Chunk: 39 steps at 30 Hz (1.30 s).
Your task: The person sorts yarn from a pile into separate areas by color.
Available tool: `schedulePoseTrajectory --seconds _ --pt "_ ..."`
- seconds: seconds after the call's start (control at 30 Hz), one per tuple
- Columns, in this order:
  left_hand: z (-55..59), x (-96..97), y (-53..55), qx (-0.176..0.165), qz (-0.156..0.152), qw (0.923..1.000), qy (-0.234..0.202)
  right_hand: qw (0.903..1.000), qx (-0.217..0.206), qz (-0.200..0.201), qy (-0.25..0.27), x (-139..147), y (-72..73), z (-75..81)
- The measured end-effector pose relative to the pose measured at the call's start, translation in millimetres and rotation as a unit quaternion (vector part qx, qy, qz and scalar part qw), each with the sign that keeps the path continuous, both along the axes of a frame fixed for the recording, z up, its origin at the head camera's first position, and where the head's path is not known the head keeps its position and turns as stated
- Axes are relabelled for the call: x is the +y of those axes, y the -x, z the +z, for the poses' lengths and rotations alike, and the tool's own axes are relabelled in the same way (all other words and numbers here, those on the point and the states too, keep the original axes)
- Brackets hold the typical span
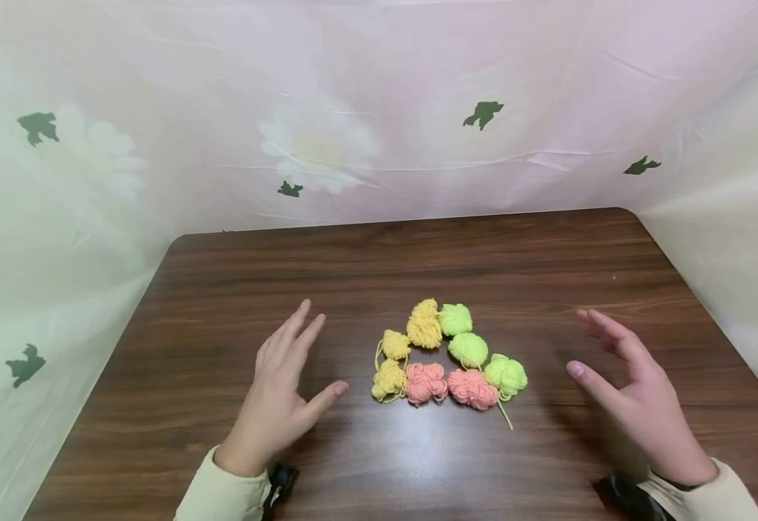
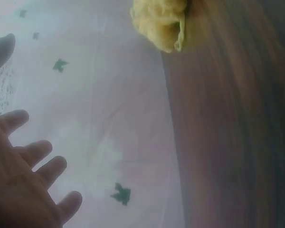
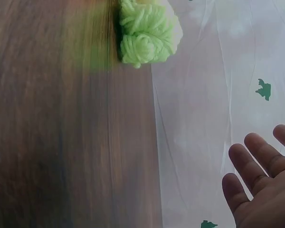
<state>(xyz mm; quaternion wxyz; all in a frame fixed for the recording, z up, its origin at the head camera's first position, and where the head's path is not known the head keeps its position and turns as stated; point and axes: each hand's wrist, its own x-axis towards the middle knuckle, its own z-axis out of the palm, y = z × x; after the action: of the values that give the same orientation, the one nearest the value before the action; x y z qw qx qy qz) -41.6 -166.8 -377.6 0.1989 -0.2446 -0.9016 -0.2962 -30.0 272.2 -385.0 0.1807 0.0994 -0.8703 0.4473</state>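
Several small yarn balls lie in a rough triangle on the brown table. Yellow yarn balls (image 1: 425,324) form the left side, green yarn balls (image 1: 468,350) the right, and two pink yarn balls (image 1: 426,383) lie along the near side. A loose green strand trails toward me at the right corner. To the left of the yarn my left hand (image 1: 279,391) hovers with fingers spread, holding nothing. My right hand (image 1: 639,394) is off to the right, fingers relaxed and apart from the yarn. The wrist views show a yellow yarn ball (image 2: 160,21) and a green yarn ball (image 3: 147,33).
The dark wood-grain table (image 1: 287,275) has rounded far corners. Behind it and at both sides hangs a pale curtain (image 1: 379,87) with flowers and green bird-like shapes. Black straps (image 1: 281,483) sit at the wrists by the cream sleeves.
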Motion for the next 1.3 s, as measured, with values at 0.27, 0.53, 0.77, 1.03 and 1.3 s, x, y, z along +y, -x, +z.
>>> schedulePoseTrajectory --seconds 0.27,0.53,0.77,1.03,1.3 --pt "-3.9 13.1 -3.4 -0.011 -0.017 0.9998 0.003 0.9997 -0.023 0.005 -0.009 -3 0.5 -6.3" --pt "-2.5 23.8 -4.1 -0.018 -0.034 0.9992 0.01 0.9989 -0.023 0.037 -0.016 -9 3.3 -10.5" --pt "0.0 33.0 -5.8 -0.008 -0.05 0.9987 0.012 0.9986 -0.028 0.042 -0.017 -11 3.4 -12.4" --pt "2.5 43.4 -7.7 -0.029 -0.069 0.9971 0.016 0.9981 -0.029 0.048 -0.023 -14 3.6 -13.0" --pt "1.1 54.3 -6.1 -0.017 -0.077 0.9969 0.003 0.9969 -0.037 0.068 -0.014 -16 5.2 -14.4"
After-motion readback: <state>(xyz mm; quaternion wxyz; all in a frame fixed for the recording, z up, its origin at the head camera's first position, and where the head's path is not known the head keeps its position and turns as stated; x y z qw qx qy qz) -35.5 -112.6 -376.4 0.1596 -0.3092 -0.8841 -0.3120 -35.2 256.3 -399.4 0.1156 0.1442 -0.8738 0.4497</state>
